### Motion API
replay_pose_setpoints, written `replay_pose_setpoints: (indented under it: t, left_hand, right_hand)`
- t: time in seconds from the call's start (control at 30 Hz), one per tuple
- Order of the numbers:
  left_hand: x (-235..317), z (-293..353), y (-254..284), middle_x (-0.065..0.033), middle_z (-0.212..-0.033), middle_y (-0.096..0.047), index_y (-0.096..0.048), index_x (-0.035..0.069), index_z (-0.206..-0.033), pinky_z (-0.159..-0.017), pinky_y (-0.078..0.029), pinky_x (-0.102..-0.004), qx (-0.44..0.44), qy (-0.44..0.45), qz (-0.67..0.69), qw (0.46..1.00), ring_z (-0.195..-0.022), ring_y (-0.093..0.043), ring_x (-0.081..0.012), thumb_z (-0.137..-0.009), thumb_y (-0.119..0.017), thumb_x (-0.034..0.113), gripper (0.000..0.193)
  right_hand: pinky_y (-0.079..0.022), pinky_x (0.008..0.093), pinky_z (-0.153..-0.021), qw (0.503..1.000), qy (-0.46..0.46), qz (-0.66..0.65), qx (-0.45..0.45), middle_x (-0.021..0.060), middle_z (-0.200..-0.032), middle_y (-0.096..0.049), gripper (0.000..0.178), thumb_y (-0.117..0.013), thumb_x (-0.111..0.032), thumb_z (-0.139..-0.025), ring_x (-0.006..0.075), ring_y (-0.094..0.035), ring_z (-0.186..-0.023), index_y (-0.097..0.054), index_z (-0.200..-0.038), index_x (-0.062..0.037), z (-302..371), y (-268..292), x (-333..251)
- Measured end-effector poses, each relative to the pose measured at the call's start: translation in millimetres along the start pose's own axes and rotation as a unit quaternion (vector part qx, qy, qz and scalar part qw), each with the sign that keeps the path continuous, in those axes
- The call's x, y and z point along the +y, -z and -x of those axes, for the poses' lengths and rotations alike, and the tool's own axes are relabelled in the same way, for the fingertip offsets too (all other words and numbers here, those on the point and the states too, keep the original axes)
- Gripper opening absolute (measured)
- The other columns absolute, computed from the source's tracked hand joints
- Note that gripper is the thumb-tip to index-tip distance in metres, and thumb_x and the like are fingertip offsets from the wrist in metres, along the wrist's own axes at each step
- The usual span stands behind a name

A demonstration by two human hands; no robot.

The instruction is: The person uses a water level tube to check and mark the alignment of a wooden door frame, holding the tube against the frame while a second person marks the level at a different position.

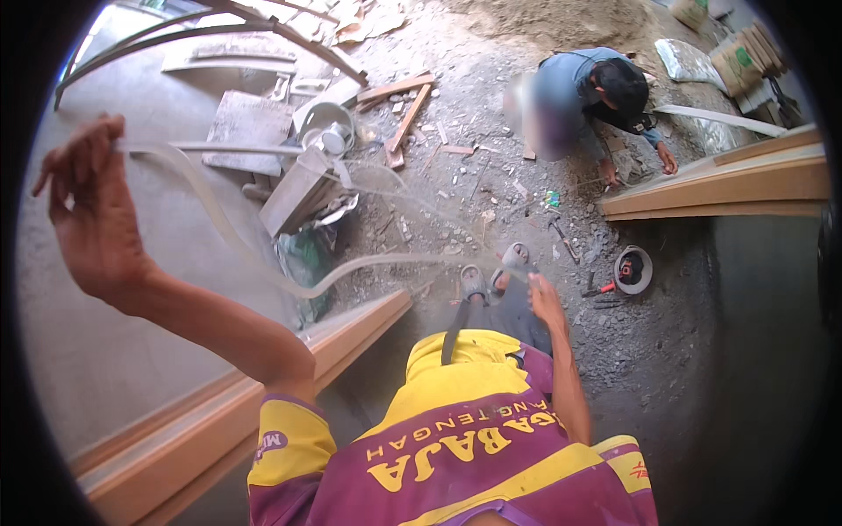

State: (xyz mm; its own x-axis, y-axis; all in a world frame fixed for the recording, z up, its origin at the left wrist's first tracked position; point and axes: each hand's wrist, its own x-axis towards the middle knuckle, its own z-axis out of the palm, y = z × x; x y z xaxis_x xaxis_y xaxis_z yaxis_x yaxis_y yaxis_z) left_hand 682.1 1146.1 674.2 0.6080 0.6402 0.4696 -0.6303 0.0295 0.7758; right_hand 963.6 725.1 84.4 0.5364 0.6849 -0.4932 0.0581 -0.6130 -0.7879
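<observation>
My left hand (95, 206) is raised at the far left, its fingers closed around one end of a clear, flexible plastic hose (222, 226). From there the hose sags in a loose curve and runs across in front of me to my right hand (547, 302). That hand is low, near my body and above my sandals, with its fingers wrapped round the hose. A thinner, blurred loop of what looks like the same hose hangs beyond; where it leads I cannot make out.
A co-worker (605, 88) crouches at the far right, hands by a wooden frame (710, 188). Another wooden frame (360, 329) lies at lower left. A hammer (564, 242) and a white bucket (647, 270) of tools stand on rubble. Beyond are a pail (349, 127), wood scraps and curved bars (167, 39).
</observation>
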Motion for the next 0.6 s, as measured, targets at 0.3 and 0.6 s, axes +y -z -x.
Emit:
replay_pose_setpoints:
  t: [0.3,0.6]
  left_hand:
    - [-56.9,244.9,23.1,0.0011,-0.076,-0.032,-0.061,0.014,-0.092,-0.072,-0.029,-0.0340,0.396,-0.080,0.210,0.890,-0.075,-0.032,-0.0167,-0.099,-0.053,0.015,0.010]
    - [-89.5,290.3,78.6,0.0017,-0.077,-0.036,-0.061,0.013,-0.097,-0.073,-0.032,-0.0334,0.458,-0.108,0.293,0.832,-0.075,-0.035,-0.0158,-0.099,-0.054,0.018,0.009]
  right_hand:
    - [-0.057,0.0339,-0.077,0.962,0.178,-0.184,-0.098,0.0151,-0.107,-0.074,0.056,-0.045,-0.047,-0.108,0.0206,-0.072,-0.089,-0.065,-0.126,0.0029,-151.0,2.2,-228.6]
    - [-0.061,0.0324,-0.078,0.840,0.485,-0.226,-0.088,0.0176,-0.102,-0.076,0.040,-0.049,-0.029,-0.107,0.0218,-0.076,-0.088,-0.068,-0.123,0.0014,-178.9,-35.5,-573.9]
